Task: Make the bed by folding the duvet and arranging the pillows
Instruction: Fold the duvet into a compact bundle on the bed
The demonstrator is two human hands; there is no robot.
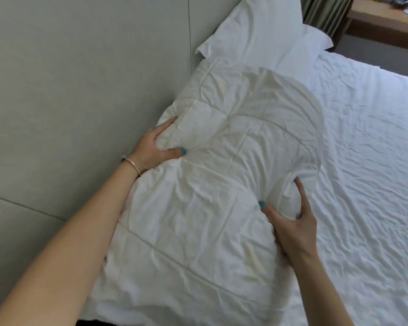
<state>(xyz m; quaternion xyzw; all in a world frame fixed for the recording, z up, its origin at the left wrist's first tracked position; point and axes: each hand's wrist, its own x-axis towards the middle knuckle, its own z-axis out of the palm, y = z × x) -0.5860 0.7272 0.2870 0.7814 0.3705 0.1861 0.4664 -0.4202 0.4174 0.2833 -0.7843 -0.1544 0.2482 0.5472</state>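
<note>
White quilted fabric fills my view: a soft pillow insert (210, 175) w/ stitched squares, held at its two sides. Left hand (154, 147) grips the edge nearest the headboard (80, 90), thumb on top, fingers curled under the corner. Right hand (290, 222) pinches the opposite side, where a thin white pillowcase (299, 128) is part-way over the insert; thumb presses on top, fingers wrap the bunched cloth. Both hands closed on fabric, neither spread flat.

Position vs headboard: the insert lies right against it, near end toward me. Beyond it, also against the headboard, a cased white pillow (252, 31) stands propped; a second cased pillow (304, 48) lies just beside that one, a bit further from the headboard. The wrinkled white sheet (363, 161) covers the mattress away from the headboard.

Handling, my judgement: light, squashy, no stiffness, so it'll sag btw the hands; the case looks thin and may slide. Best hold is at corners or seams, pinching case and filling together.

Count: 2 hands, 1 insert, 1 loose case, 2 cased pillows, 1 sheet. No duvet that I can pick out. A wooden shelf (386, 22) sits far from the headboard, past the bed.
</note>
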